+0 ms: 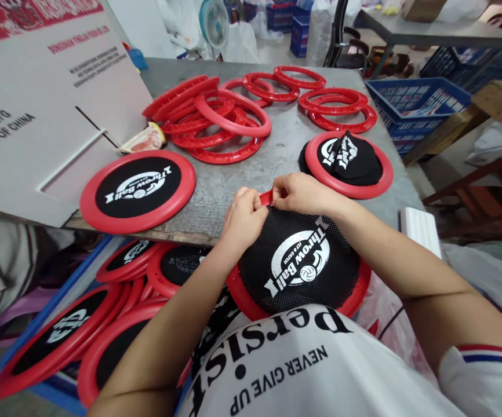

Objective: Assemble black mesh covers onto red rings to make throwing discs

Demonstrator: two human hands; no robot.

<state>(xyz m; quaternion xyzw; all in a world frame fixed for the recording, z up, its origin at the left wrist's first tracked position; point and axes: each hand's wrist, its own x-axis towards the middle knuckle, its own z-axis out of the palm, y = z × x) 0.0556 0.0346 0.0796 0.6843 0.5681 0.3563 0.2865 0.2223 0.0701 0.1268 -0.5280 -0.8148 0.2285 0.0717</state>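
Observation:
Against my body leans a red plastic ring [243, 298] with a round black mesh cloth [251, 260] over it, printed "Throw Ball" in white. My left hand [246, 217] is closed at the far edge of the mesh, thumb and fingers pinching there. Close beside it, my right hand [301, 194] pinches the same far edge, where a short stretch of red rim shows between the hands. The fingertips cover the exact spot where cloth meets ring.
Loose red rings [229, 119] are piled at the back of the grey table [207, 208]. A disc with mesh [138, 191] lies left; another disc [384, 174] bears loose black cloths [350, 159]. Finished-looking discs [59, 336] fill a blue crate below. A carton [51, 104] stands left.

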